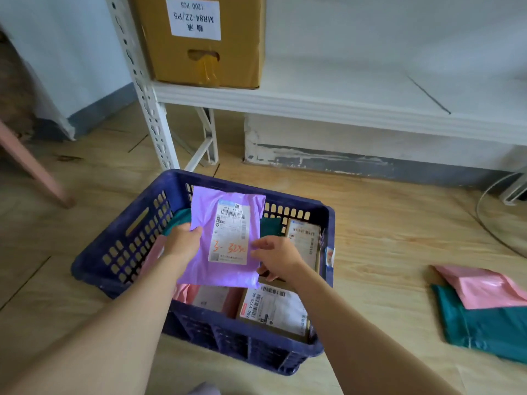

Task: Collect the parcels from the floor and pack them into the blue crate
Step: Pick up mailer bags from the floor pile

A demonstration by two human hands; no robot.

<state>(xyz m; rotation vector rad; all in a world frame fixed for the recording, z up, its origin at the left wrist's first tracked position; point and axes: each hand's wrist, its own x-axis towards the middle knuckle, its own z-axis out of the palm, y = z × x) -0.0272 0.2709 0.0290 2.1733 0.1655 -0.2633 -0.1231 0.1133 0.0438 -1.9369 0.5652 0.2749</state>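
- Far left: pink furniture leg [37, 172] on the wood-plank floor [385, 238]. A white slotted shelf upright [148, 109] stands behind it, with a labelled carton [205, 58] on the shelf.
- Blue crate [114, 252] on the floor in front of the shelf, part filled: packed teal mailer [178, 220] at the far-left corner, packed pink mailer [182, 292] by the left wall, labelled cardboard boxes [273, 309] on the right side.
- Left hand [182, 240]: grip clamped on the left edge of the purple mailer [205, 212], held label-up over the crate's middle.
- Right hand [281, 258]: grip pinched on the mailer's right edge.
- Right edge of the floor: loose pink mailer [482, 286] lies on a loose teal mailer [484, 329], with a cable loop [490, 223] beyond.
- Progress: looks well along; purple mailer about to go in, at least two parcels left.
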